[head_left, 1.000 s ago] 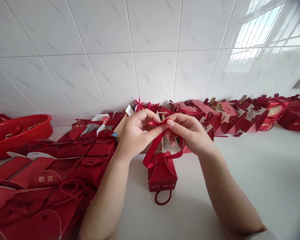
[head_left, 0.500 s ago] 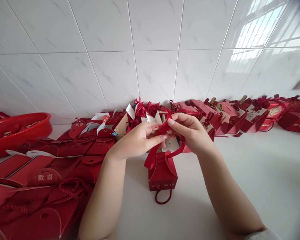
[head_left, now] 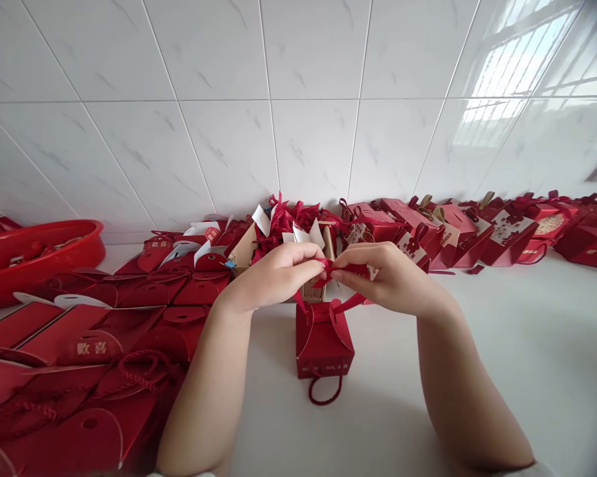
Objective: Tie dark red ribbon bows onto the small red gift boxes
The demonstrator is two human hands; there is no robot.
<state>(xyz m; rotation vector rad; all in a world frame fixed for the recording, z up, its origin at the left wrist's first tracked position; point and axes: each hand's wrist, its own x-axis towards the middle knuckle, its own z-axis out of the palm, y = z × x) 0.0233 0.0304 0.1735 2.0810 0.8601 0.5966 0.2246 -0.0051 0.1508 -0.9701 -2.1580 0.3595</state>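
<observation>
One smooth white tabletop (head_left: pixel 501 344) bearing small red paper gift box (head_left: pixel 324 346) upright, directly under left hand (head_left: pixel 273 278) and right hand (head_left: pixel 392 281), both equally near, fingertips pinching thin red satin ribbon (head_left: pixel 352 303) stretched sideways just above box.

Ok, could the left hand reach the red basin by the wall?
Probably: only flat red boxes lie before the red basin, though the left hand is pinching the ribbon.

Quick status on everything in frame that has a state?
left hand, pinching the ribbon.
right hand, pinching the ribbon.
ribbon, looped, held over the small red box.
small red box, upright, flaps closed.
flat boxes, unfolded, piled.
tied boxes, assembled, lying along the wall.
red basin, upright.
</observation>
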